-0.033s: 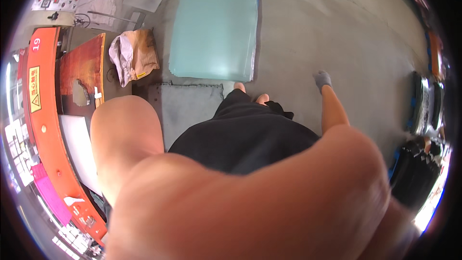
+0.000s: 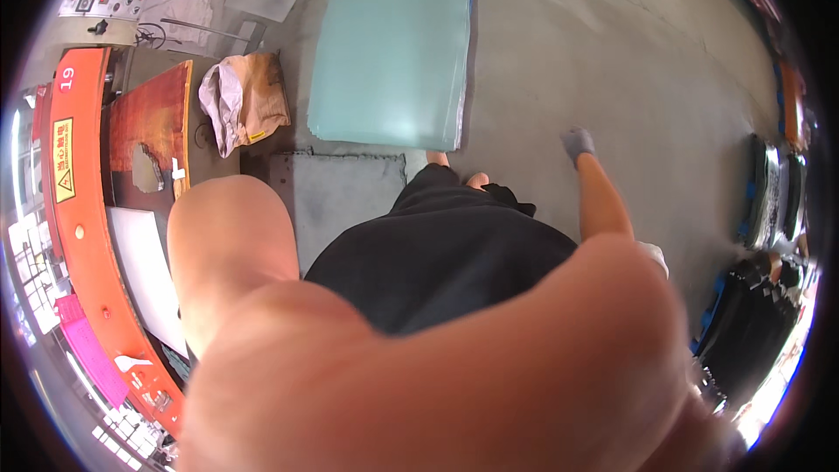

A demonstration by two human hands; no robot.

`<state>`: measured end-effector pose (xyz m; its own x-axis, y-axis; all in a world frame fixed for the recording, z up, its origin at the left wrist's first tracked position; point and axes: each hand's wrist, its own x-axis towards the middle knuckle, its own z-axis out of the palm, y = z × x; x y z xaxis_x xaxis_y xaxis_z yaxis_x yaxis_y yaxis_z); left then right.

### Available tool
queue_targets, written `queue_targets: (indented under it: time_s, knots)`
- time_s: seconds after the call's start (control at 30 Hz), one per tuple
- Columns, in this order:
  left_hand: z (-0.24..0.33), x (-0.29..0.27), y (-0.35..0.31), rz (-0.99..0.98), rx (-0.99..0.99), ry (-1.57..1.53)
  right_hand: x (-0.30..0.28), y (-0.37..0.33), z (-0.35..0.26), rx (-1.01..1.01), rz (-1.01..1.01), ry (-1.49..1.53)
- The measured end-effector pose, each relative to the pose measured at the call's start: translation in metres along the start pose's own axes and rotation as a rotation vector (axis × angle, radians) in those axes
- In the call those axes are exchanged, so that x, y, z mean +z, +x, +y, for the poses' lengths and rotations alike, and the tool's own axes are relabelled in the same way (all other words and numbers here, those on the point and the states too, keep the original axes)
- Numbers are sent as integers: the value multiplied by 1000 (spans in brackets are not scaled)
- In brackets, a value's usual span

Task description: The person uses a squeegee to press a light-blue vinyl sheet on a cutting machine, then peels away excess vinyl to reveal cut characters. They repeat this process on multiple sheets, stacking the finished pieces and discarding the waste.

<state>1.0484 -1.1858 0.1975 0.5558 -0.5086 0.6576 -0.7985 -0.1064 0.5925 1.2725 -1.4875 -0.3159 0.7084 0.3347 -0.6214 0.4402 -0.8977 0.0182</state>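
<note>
My right hand (image 2: 577,143), in a grey glove, hangs out over the concrete floor, to the right of a flat stack of pale green sheets (image 2: 389,52) and apart from it. Its fingers look curled in, with nothing visible in them. My left hand is out of sight; only the bare upper part of my left arm (image 2: 232,232) shows, beside an orange machine frame (image 2: 80,236). The sheets lie just ahead of my feet. A small whitish patch (image 2: 654,256) peeks out behind my right arm; I cannot tell what it is.
At left, a crumpled brown and pink bag (image 2: 245,100) lies by a reddish board (image 2: 153,118). A white panel (image 2: 144,271) sits inside the orange frame. A control panel (image 2: 103,0) stands at the far left. Dark stacked material (image 2: 752,323) stands along the right side.
My right hand has shifted slightly left, and the whitish patch now shows behind my right arm. The view has moved a little. The green sheets and the bag look the same.
</note>
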Motion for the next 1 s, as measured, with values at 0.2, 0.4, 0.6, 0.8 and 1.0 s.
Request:
queue_targets:
  time_s: [0.2,0.4,0.6,0.8,1.0]
  knots:
    - [-34,-37,0,21,17,67,-53,21,-105,-610,192,-111]
    - [-72,-66,9,88,10,166,-95,47,-64,12,-2,688]
    - [-133,-114,31,196,-88,360,-110,138,-21,173,-80,678]
    - [-262,-183,16,519,-553,777,-192,298,-51,-173,0,465]
    - [-482,-216,-121,753,-1281,577,-291,523,-109,-195,-89,394]
